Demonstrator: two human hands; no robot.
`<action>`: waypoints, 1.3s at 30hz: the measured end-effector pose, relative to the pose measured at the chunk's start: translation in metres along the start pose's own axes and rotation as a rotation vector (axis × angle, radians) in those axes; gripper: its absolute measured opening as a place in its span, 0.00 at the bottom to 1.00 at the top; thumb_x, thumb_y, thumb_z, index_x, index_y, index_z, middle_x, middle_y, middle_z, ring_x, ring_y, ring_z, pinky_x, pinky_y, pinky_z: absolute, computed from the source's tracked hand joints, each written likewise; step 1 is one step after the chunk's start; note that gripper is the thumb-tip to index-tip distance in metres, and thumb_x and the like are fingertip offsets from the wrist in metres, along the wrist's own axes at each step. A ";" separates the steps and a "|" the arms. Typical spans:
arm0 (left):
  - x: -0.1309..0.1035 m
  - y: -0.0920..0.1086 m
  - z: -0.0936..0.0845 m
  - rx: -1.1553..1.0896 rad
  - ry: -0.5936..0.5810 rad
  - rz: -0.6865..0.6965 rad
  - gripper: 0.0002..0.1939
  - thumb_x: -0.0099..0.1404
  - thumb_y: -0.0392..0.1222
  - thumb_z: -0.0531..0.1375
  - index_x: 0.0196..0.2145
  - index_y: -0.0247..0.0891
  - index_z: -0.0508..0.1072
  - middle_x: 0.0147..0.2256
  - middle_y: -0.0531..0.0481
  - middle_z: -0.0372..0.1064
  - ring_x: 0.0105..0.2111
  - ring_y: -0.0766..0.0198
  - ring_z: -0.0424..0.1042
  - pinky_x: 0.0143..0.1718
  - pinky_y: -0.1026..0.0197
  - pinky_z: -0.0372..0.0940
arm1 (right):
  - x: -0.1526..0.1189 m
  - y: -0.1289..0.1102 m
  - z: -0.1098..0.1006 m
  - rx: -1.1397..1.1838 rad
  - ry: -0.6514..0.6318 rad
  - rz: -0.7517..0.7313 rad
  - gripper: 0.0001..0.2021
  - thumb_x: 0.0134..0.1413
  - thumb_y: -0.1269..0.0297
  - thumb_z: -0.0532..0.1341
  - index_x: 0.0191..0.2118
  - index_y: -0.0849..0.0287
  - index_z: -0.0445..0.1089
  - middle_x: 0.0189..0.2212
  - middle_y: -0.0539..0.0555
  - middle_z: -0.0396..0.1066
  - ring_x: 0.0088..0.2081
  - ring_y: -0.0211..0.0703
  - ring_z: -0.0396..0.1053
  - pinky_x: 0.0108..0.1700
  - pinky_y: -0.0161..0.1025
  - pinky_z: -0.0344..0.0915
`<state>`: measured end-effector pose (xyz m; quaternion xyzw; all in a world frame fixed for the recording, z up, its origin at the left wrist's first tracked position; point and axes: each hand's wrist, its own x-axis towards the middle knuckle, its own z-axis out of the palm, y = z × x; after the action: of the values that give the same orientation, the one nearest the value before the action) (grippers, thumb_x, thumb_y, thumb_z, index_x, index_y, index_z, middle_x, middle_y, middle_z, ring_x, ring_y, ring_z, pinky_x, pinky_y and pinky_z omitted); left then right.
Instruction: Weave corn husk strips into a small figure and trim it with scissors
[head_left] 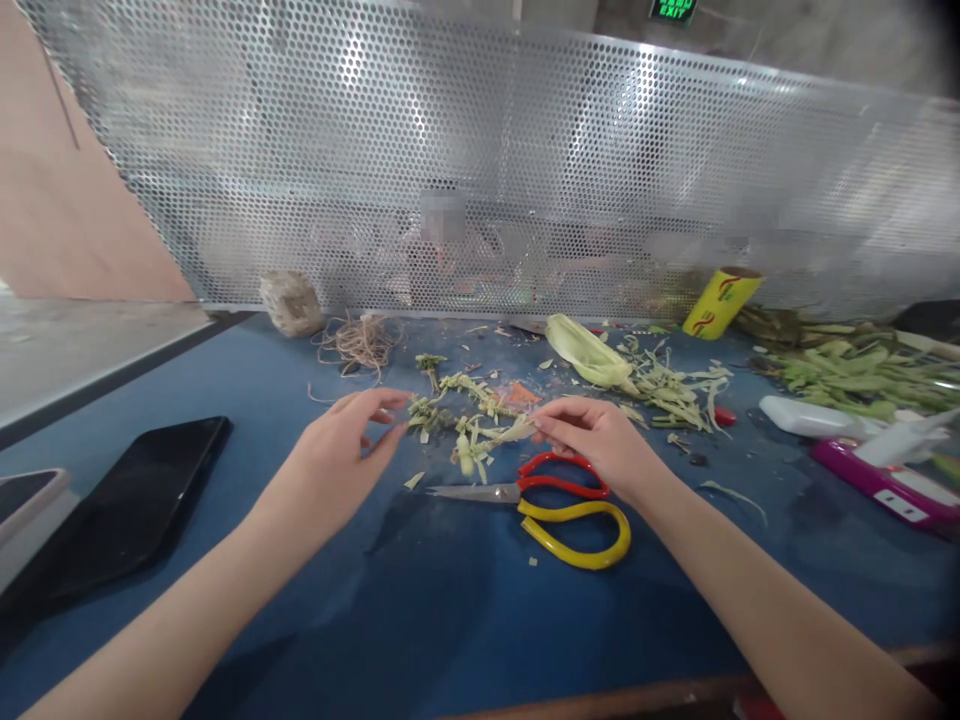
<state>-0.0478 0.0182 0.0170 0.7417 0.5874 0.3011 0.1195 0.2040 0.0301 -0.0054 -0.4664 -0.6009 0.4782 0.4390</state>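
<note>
A ring-like piece of pale green plant bits [472, 405] lies over the middle of the blue table [420, 620]. My right hand [592, 440] pinches a pale leafy end of it. At its left edge is my left hand [345, 450], thumb and fingers apart, the fingertips close to a green cluster; whether they touch it is unclear. Scissors [574, 510] with one red and one yellow handle rest just below, their blades pointing left. Behind the ring lie a small green sprig [430, 365] and an orange scrap [523, 394].
A tangle of brown twine [360, 345] and a pale block [291, 303] are at the back left, a black phone [135, 500] at the left. Husk [589, 352], yellow roll [721, 303], greens [847, 375] and a purple-and-white tool [885, 483] are right. A perforated metal screen [510, 150] stands behind.
</note>
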 end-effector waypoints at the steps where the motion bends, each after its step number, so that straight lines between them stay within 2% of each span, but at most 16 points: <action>1: 0.000 -0.003 0.001 0.096 -0.023 0.022 0.14 0.59 0.44 0.51 0.42 0.39 0.67 0.42 0.44 0.68 0.40 0.55 0.68 0.42 0.55 0.62 | 0.001 0.001 -0.001 0.024 0.011 0.002 0.10 0.43 0.59 0.62 0.29 0.60 0.71 0.22 0.50 0.69 0.19 0.29 0.55 0.22 0.31 0.56; 3: 0.000 -0.005 0.005 0.210 -0.127 0.036 0.15 0.58 0.42 0.51 0.42 0.38 0.68 0.41 0.43 0.69 0.41 0.54 0.69 0.44 0.55 0.60 | 0.002 0.003 -0.004 0.079 0.052 -0.006 0.10 0.43 0.58 0.62 0.30 0.61 0.71 0.24 0.51 0.70 0.19 0.29 0.55 0.21 0.31 0.56; 7: -0.001 -0.002 0.011 0.245 -0.350 -0.047 0.21 0.56 0.42 0.53 0.48 0.37 0.65 0.40 0.45 0.72 0.41 0.54 0.70 0.42 0.58 0.61 | 0.008 0.009 -0.011 0.077 0.146 -0.006 0.12 0.43 0.57 0.61 0.30 0.61 0.71 0.27 0.54 0.72 0.22 0.31 0.58 0.22 0.32 0.57; 10: -0.003 0.002 0.012 0.235 -0.400 -0.046 0.28 0.56 0.41 0.53 0.55 0.35 0.58 0.43 0.45 0.71 0.44 0.53 0.68 0.44 0.56 0.60 | 0.018 0.012 -0.007 0.004 0.172 -0.015 0.14 0.46 0.57 0.59 0.35 0.62 0.71 0.31 0.56 0.73 0.24 0.33 0.61 0.23 0.33 0.58; 13: -0.004 0.003 0.012 0.217 -0.423 -0.030 0.31 0.56 0.40 0.53 0.58 0.33 0.53 0.44 0.44 0.71 0.46 0.52 0.66 0.46 0.55 0.58 | 0.028 0.014 0.000 -0.121 0.179 -0.022 0.16 0.49 0.57 0.56 0.39 0.62 0.70 0.34 0.57 0.73 0.29 0.38 0.66 0.26 0.34 0.60; 18: -0.004 0.004 0.011 0.212 -0.431 -0.040 0.31 0.56 0.38 0.51 0.58 0.35 0.52 0.41 0.47 0.73 0.44 0.54 0.68 0.44 0.56 0.59 | 0.026 0.016 -0.001 -0.396 0.230 -0.095 0.13 0.48 0.61 0.57 0.38 0.61 0.71 0.37 0.58 0.71 0.35 0.45 0.66 0.39 0.42 0.61; 22: -0.005 0.009 0.011 0.211 -0.409 -0.024 0.31 0.55 0.34 0.50 0.58 0.36 0.53 0.36 0.48 0.74 0.41 0.56 0.70 0.43 0.58 0.60 | 0.015 0.014 0.000 -0.527 0.219 -0.194 0.08 0.48 0.66 0.56 0.35 0.59 0.71 0.36 0.55 0.69 0.33 0.42 0.65 0.39 0.41 0.61; 24: -0.006 0.010 0.012 0.224 -0.390 -0.022 0.30 0.55 0.33 0.50 0.57 0.37 0.55 0.34 0.48 0.74 0.38 0.56 0.71 0.40 0.59 0.61 | 0.011 0.012 0.005 -0.580 0.158 -0.241 0.07 0.48 0.69 0.56 0.33 0.57 0.71 0.33 0.53 0.69 0.32 0.40 0.65 0.38 0.39 0.61; 27: -0.006 0.008 0.014 0.199 -0.352 -0.009 0.29 0.54 0.33 0.50 0.55 0.39 0.56 0.32 0.50 0.74 0.33 0.58 0.72 0.35 0.61 0.61 | 0.008 0.009 0.018 -0.766 -0.028 -0.348 0.06 0.50 0.70 0.57 0.33 0.58 0.71 0.32 0.53 0.70 0.33 0.40 0.66 0.36 0.36 0.62; 30: -0.004 0.007 0.019 0.136 -0.291 0.034 0.25 0.56 0.35 0.50 0.53 0.39 0.58 0.33 0.51 0.73 0.32 0.59 0.71 0.34 0.62 0.62 | 0.011 0.009 0.030 -0.960 -0.167 -0.477 0.08 0.50 0.71 0.58 0.38 0.62 0.70 0.36 0.56 0.71 0.39 0.43 0.66 0.42 0.38 0.61; 32: 0.000 0.008 0.024 0.104 -0.248 0.091 0.21 0.58 0.36 0.49 0.50 0.38 0.60 0.34 0.50 0.73 0.33 0.60 0.71 0.36 0.62 0.62 | 0.015 0.012 0.035 -1.007 -0.201 -0.525 0.09 0.50 0.71 0.59 0.39 0.63 0.70 0.37 0.57 0.71 0.41 0.45 0.65 0.45 0.40 0.59; 34: 0.007 0.011 0.030 0.092 -0.226 0.164 0.18 0.59 0.36 0.48 0.48 0.38 0.62 0.35 0.49 0.73 0.34 0.60 0.71 0.37 0.61 0.62 | 0.018 0.016 0.039 -1.025 -0.222 -0.549 0.09 0.50 0.72 0.58 0.39 0.62 0.70 0.35 0.56 0.72 0.39 0.45 0.66 0.43 0.40 0.59; 39: 0.023 0.016 0.050 0.194 -0.296 0.335 0.17 0.58 0.30 0.49 0.45 0.35 0.65 0.38 0.44 0.72 0.40 0.58 0.69 0.41 0.59 0.62 | 0.023 0.022 0.041 -1.070 -0.217 -0.587 0.06 0.50 0.75 0.57 0.32 0.63 0.71 0.29 0.56 0.71 0.34 0.44 0.65 0.37 0.38 0.59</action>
<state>-0.0023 0.0442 -0.0067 0.8728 0.4584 0.1471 0.0808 0.1625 0.0480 -0.0316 -0.3859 -0.9019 0.0146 0.1936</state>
